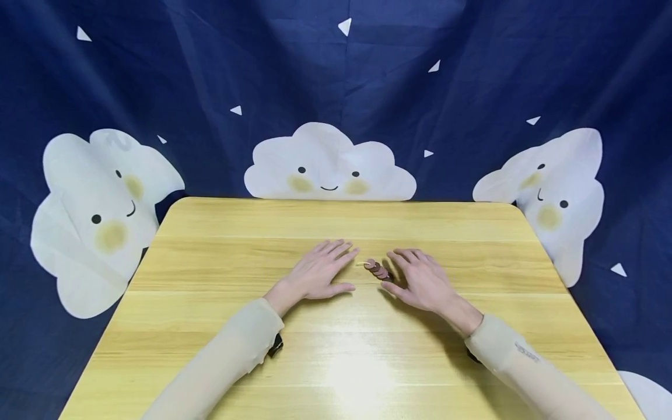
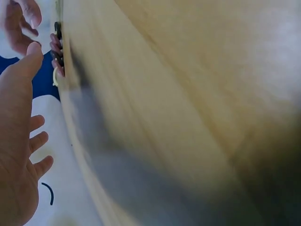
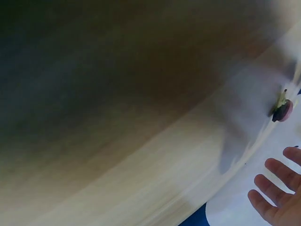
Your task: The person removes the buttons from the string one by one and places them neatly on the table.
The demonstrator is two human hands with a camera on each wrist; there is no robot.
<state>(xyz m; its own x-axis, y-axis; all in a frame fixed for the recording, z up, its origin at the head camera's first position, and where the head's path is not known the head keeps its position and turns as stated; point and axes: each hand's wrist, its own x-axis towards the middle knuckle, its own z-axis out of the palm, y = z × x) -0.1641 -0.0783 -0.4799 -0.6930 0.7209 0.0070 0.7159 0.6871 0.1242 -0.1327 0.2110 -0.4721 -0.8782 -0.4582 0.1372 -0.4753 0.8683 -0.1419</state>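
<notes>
Sleeves of pale cloth reach over a wood-grain tabletop with a bright glare near its front. Farther on, the left hand extends, fingers loosely spread; the right hand faces it, fingers parted and relaxed. Between them a short string of brown discs rests on the wood, just beside the right hand. Beyond the tabletop hangs a navy curtain with smiling white clouds and white triangles.

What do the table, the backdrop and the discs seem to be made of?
Table: wood or wood-look laminate, glossy; it shows grain and bright glare.
Backdrop: probably printed fabric with a slight sheen; it hangs in soft folds.
Discs: perhaps wood or plastic; too small to tell, finish included.
</notes>
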